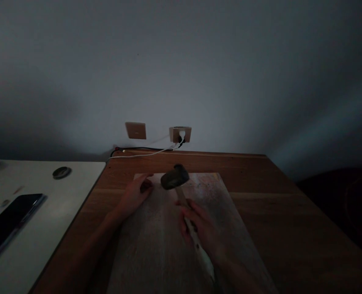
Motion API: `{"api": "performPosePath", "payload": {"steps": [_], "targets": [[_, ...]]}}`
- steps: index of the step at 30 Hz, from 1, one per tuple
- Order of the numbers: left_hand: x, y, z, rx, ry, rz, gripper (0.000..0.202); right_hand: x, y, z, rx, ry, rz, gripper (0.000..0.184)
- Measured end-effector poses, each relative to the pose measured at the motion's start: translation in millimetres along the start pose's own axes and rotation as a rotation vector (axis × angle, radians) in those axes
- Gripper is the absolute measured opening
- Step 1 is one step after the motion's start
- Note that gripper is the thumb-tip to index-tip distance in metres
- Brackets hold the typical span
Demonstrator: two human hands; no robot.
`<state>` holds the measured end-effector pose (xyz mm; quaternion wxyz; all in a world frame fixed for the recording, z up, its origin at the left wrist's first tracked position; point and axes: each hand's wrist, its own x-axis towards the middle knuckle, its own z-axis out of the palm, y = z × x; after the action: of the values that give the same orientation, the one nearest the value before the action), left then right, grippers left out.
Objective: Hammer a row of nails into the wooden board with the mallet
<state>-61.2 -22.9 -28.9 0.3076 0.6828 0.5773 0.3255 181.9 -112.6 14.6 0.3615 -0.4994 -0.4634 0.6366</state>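
Observation:
My right hand (199, 224) is closed around the handle of a mallet (187, 204), about midway along it. Its dark, thick head (174, 177) is held above the far part of a worn, pale board (150, 249), and the handle's light end slants down toward me. At the board's far left corner, my left hand (138, 190) rests with bent fingers, a dark gap showing between thumb and fingers. I see nothing held in it. The dim light hides fine detail.
The board lies on a brown wooden table (269, 220) against the wall. At left, a white tabletop (61, 204) carries a phone (12, 220) and a small dark round object (61, 172). Cables (144, 154) run along the back edge to a wall socket (180, 134).

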Motion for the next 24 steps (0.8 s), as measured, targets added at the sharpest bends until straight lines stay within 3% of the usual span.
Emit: {"api": "performPosePath", "payload": {"steps": [6,10,15,21,24], "targets": [[3.4,-6.3,1.5,0.039,0.003,0.015,0.045,-60.1,2.2,-35.7,0.136,0.357,0.082,0.054],[4.5,-7.4,1.4,0.056,0.015,0.048,0.043,-74.0,5.6,-49.0,0.108,0.479,0.106,0.059],[5.1,-6.3,-0.2,0.078,0.019,0.069,0.043,-66.0,13.9,-46.4,0.167,0.449,0.200,0.064],[5.5,-6.8,-1.1,0.077,0.015,0.057,0.044,-58.9,26.3,-42.5,0.213,0.414,0.152,0.066],[5.8,-7.8,-0.6,0.073,0.022,0.053,0.045,-61.5,38.2,-35.1,0.186,0.346,0.083,0.090]]}}
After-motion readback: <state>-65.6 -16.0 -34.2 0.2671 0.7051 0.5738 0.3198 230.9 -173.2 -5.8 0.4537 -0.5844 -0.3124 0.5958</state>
